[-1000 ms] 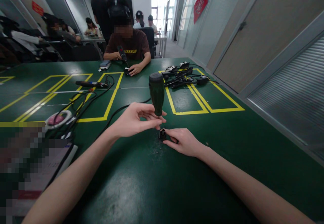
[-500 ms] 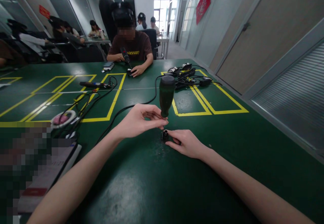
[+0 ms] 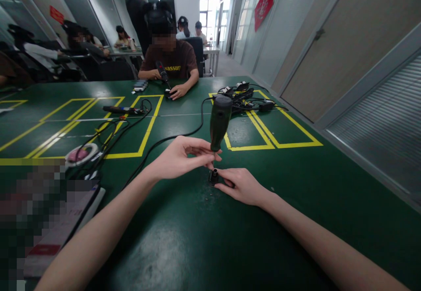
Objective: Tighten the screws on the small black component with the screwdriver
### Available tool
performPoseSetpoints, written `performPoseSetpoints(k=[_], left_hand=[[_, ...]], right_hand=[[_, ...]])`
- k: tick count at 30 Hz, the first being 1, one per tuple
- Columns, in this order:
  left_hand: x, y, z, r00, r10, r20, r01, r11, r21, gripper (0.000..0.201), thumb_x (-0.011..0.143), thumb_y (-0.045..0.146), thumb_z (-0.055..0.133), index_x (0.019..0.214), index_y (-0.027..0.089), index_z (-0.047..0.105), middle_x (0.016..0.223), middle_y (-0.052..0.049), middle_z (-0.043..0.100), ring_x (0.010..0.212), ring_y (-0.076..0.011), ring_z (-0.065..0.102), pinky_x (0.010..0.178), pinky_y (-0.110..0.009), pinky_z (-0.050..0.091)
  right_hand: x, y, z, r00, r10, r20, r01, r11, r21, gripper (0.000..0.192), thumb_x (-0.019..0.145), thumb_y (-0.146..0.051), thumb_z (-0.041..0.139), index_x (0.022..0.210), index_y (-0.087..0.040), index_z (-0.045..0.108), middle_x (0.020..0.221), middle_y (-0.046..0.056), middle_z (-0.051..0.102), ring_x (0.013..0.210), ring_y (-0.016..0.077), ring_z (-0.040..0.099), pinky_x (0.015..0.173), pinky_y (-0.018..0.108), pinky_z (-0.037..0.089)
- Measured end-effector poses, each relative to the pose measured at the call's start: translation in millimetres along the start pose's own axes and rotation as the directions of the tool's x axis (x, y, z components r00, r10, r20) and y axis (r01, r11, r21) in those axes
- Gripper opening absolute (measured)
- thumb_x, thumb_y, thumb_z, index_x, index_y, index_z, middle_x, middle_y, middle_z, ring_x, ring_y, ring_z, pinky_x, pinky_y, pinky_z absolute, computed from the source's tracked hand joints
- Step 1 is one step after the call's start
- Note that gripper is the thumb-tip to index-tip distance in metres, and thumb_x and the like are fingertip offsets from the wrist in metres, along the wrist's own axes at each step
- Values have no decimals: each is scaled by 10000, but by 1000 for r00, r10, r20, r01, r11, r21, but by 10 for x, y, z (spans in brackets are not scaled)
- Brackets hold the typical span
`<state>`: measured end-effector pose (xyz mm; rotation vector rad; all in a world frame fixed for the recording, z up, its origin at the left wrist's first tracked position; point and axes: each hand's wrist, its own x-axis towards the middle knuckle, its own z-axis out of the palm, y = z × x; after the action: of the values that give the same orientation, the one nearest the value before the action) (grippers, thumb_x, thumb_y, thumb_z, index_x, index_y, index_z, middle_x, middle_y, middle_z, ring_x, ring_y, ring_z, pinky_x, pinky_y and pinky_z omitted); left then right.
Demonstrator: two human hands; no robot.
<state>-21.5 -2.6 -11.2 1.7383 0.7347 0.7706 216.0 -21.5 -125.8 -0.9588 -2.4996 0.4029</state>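
Note:
My left hand (image 3: 187, 156) pinches the thin shaft of a screwdriver (image 3: 220, 122) just under its thick dark handle. The handle points up and leans a little to the right; its tip is down by a small black part (image 3: 213, 176) on the green table, and whether it touches cannot be made out. That black part has a short round tube on top. From the right, the thumb and fingers of my right hand (image 3: 241, 186) grip it against the tabletop.
On the green table (image 3: 184, 238) lie a cable tangle (image 3: 241, 98), a corded black tool (image 3: 120, 110), a tape roll (image 3: 82, 155) and a partly blurred booklet (image 3: 62, 229). Across the table a person (image 3: 169, 62) works with a tool. A black cable (image 3: 164, 141) runs behind my left hand.
The screwdriver's handle has tipped slightly to the right, and more of its shaft shows below. Both hands stay nearly in place, with the right one still on the black part.

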Motion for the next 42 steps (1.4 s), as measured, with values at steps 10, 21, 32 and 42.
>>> performPoseSetpoints(k=[10,21,32,42], left_hand=[[17,-29,-1,999,27,-46,-28,1000,-4,237,811,321,840,885,113,755,872,-93,808,750,-177,760,735,-279,643],[20,-1,4,996,56,-67,-53,998,40,154,804,240,818,863,114,750,821,-69,793,702,-147,737,712,-248,610],[17,-30,9,990,78,-117,-69,995,76,200,765,241,853,827,118,707,811,-66,795,687,-141,723,710,-251,594],[13,-14,-6,995,98,-36,-96,994,47,148,826,212,775,930,107,779,911,-86,823,714,-149,741,733,-268,633]], right_hand=[[11,-2,-2,1000,-1,2,1,1000,1,195,1025,-339,589,1080,-175,679,663,-23,605,578,143,534,598,254,347],[2,11,5,1000,1,3,-1,1000,5,199,1011,-312,616,1113,-154,680,670,-22,601,589,150,541,606,252,347],[-6,20,20,1000,-2,-2,2,1000,3,247,1037,-357,572,1132,-156,679,668,-20,605,588,146,542,609,253,359],[-8,20,16,1000,-4,-1,4,1000,5,238,1039,-366,569,1112,-168,680,663,-19,602,586,143,536,603,252,350]])
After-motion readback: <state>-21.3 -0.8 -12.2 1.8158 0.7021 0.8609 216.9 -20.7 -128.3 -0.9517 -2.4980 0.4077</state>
